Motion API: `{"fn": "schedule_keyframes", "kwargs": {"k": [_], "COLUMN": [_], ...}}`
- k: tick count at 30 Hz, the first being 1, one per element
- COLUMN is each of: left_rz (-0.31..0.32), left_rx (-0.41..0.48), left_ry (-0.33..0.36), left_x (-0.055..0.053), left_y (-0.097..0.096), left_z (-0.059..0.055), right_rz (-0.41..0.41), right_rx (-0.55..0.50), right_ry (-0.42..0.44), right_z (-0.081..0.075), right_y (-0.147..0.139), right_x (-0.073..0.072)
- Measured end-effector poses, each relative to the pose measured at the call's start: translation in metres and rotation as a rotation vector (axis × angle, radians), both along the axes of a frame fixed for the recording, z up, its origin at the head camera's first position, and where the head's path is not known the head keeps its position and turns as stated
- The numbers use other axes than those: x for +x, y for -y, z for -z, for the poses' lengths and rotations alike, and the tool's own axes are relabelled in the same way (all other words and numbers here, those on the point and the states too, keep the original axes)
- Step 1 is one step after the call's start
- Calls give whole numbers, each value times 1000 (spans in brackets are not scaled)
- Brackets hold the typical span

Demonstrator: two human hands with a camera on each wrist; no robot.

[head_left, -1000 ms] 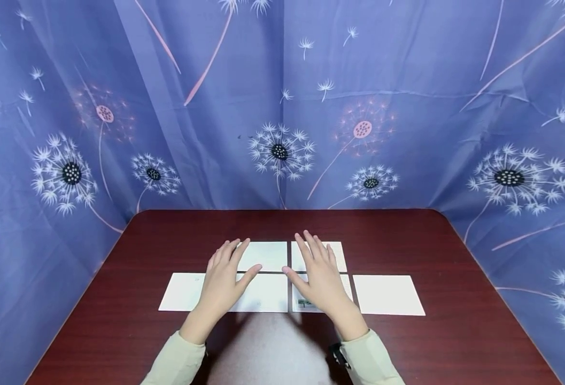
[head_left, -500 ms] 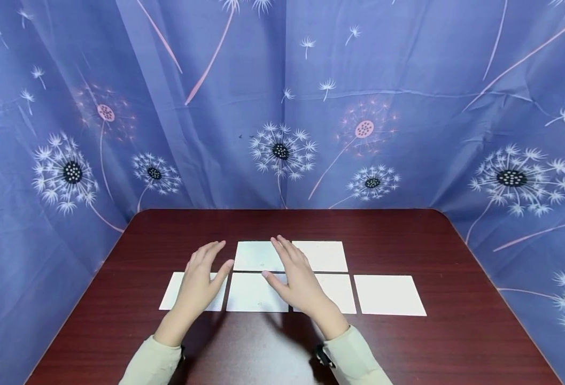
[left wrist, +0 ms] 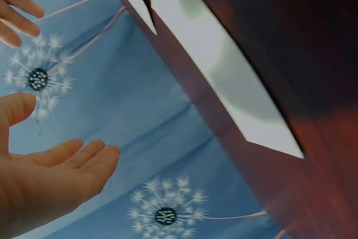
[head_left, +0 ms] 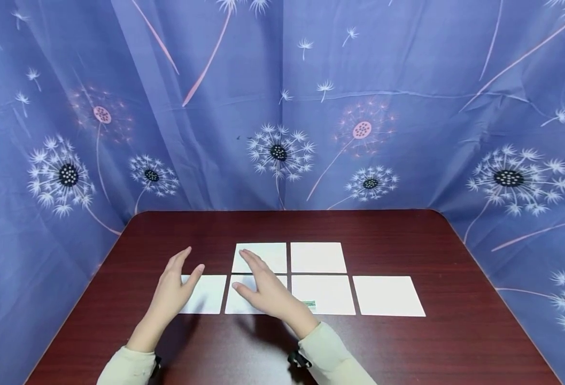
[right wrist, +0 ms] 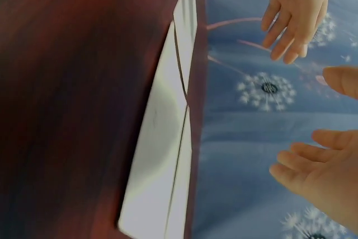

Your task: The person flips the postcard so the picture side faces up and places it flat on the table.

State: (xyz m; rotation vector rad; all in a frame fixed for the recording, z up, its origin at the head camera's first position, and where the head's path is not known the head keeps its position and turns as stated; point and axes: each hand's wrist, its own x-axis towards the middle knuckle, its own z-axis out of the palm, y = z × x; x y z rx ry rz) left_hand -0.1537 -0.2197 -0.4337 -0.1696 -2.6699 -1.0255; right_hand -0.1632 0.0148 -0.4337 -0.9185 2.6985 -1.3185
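White rectangular cards lie on the table in two rows in the head view. The back row has a left card and a right card. My left hand, fingers spread and holding nothing, hovers over the front row's leftmost card and hides part of it. My right hand, also empty with fingers extended, overlaps the second front card and the back-left one. Beside the right wrist, a small green patch shows on the third front card. Both wrist views show loosely extended fingers above the cards.
A fourth front card lies at the right. The dark red-brown table has rounded back corners. A blue curtain printed with dandelions hangs behind it and along both sides.
Both hands have moved left above the cards, the left from the second front card to the outer left one, the right from the middle-right cards to the middle-left ones. The cards stay put.
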Motion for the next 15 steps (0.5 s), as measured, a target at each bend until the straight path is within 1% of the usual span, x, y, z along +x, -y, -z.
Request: {"fn": "schedule_keyframes", "kwargs": {"k": [3,7,11,15], "left_rz": [-4,-4,9,23], "left_rx": [16,43,98,156], "left_ry": [66,176,299,412], "left_x": [0,-1,-4,-8], "left_y": [10,23,33,40], "left_z": [2,3,6,9], "right_rz": [-4,-6,2,14], "right_rx": [-33,-88,-145,-181], "right_ry": [51,169,293,375], "right_z": [3,8,14,21], "right_y": [11,26,39,46], "right_x": [1,4,9,12]}}
